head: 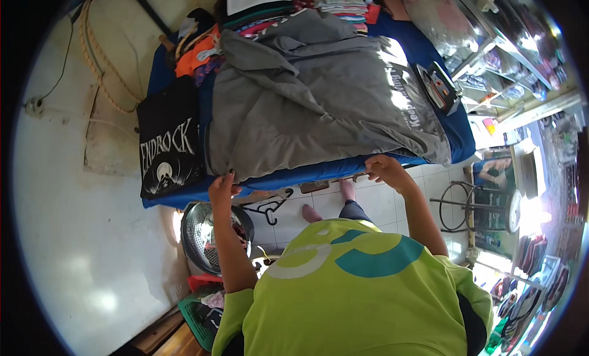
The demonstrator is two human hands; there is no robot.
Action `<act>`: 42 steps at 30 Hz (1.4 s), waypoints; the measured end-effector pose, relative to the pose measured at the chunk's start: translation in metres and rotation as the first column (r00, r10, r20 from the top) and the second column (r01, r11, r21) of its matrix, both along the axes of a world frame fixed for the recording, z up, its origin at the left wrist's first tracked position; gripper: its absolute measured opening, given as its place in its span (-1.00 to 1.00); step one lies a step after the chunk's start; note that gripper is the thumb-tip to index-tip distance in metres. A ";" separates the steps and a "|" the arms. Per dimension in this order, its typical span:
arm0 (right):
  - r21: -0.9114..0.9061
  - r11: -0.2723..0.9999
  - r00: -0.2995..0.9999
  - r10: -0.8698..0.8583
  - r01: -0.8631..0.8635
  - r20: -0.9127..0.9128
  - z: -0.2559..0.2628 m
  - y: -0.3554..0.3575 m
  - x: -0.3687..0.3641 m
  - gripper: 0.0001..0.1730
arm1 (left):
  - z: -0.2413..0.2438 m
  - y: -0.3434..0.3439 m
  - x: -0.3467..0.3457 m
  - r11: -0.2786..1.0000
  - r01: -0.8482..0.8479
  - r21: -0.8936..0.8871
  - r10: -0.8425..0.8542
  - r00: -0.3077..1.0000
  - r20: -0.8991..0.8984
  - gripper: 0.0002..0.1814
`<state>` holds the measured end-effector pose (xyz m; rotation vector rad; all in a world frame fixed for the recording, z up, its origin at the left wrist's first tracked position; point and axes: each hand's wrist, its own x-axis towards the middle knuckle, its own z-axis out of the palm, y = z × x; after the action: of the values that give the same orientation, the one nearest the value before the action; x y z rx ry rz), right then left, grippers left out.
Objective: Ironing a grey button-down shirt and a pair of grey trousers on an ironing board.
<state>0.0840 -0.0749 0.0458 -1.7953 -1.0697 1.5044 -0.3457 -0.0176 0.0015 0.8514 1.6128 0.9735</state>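
Observation:
A large grey garment [285,126] with white lettering lies spread and wrinkled across a table covered in blue cloth [322,168]. My left hand [224,189] pinches the garment's near left edge at the table's front. Towards the right, my right hand [384,169] has its fingers curled at the garment's near edge; the fabric between its fingers is hard to make out. A clothes iron [437,86] rests at the table's right end, beside the garment. To the left lies a folded black T-shirt [170,139] with a white print.
Folded clothes [338,1] are stacked at the back, near an orange cloth [195,57]. Below the table are a black hanger [271,208] and a perforated metal tub [200,238]. A green basket [195,319] stands lower left, a round-topped stool [513,211] to the right.

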 end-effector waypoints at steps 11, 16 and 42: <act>-0.109 0.787 0.755 -0.615 0.608 -0.230 -0.042 -0.046 0.076 -0.71 | 0.011 -0.007 -0.032 1.000 -0.012 -0.003 0.012 0.984 -0.177 -0.68; 0.109 0.552 0.560 -0.826 0.827 -0.070 -0.050 -0.066 0.107 -0.66 | 0.036 0.008 -0.018 0.967 -0.035 0.254 0.185 0.780 -0.597 -0.78; 0.336 0.861 0.811 -0.486 0.381 0.325 -0.034 0.068 0.236 -0.80 | 0.068 0.175 0.189 0.595 0.800 -0.072 -0.571 0.358 -0.739 -0.79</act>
<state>0.3199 -0.0068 0.0118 -2.0296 -0.8897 0.7022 -0.1564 0.1576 0.0695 2.1470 1.4058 0.2140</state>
